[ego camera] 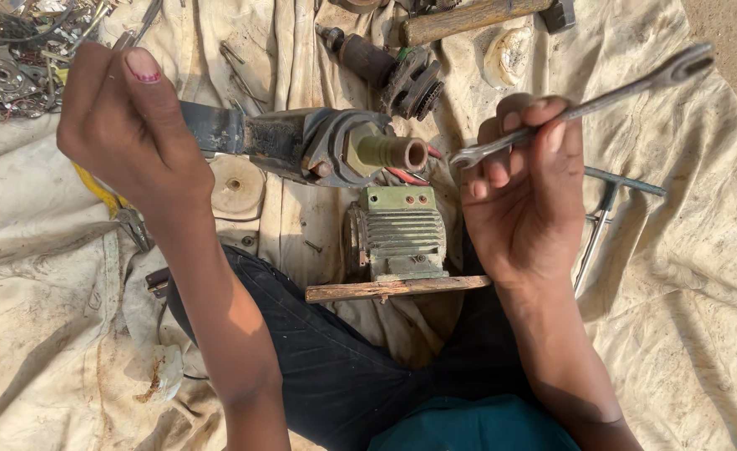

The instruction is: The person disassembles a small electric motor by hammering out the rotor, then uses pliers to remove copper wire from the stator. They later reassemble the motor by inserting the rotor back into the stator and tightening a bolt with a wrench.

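Machined part [335, 146] at frame centre, held up off the cloth: dark flat bar on the left, grey collar mid, pale green hub w/ short tube stub at right. Long axis approx horizontal; tube mouth points right, toward the spanner's near end. Left hand [126, 125] upper left, clenched round the bar end, thumb up, nail toward camera. Right hand [523, 196] centre-right, fingers curled round a combination spanner [581, 107], gripped close to the lower ring end; shank runs up-right, open end near the upper right corner.

Judgement on doing it well: keep the bar grip firm so the part can't twist; bring the spanner head square to the fitting, seat fully before loading; grip further up the shank for leverage. Which fitting gets turned: can't tell.

Below the part: green finned motor housing [397, 234] on a wooden strip [397, 289], just beside dark trouser leg. T-handle tool [606, 217] right of the right hand. Pale disc [236, 185] left of centre. Scrap metal bits [13, 63] top left corner. All on a stained canvas sheet [694, 317].
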Motion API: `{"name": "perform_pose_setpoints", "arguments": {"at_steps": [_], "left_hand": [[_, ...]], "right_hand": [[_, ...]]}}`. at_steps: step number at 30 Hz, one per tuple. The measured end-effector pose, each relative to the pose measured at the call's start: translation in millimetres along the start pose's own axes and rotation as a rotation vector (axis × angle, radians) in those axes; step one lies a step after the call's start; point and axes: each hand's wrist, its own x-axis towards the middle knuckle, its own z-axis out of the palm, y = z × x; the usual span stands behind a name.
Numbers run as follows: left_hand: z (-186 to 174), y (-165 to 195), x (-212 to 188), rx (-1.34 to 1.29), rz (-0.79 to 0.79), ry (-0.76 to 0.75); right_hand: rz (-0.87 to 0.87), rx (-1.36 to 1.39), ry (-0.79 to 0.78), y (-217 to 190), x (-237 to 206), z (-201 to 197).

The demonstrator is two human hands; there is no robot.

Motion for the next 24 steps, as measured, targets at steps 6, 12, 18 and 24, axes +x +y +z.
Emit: {"name": "perform_pose_setpoints", "arguments": {"at_steps": [6,12,18,24], "left_hand": [[9.3,12.3,-13.0,-0.05,-0.076,0.074],[-2.1,40.3,2.4,0.271,-0.229,-0.1],[-20.5,61.4,-3.0,0.362,-0.246,-0.352],[-15.2,70.9,0.5,0.366,-0.337,-0.351]], "right_hand": [[0.004,-0.038,0.019,25.4,-65.7,38.6],[0.218,0.281,0.243,30.6,-47.4,29.6],[0.225,0.218,0.391,39.9,-20.4,22.8],[0.158,-0.27,0.231,28.6,-9.8,14.8]]}}
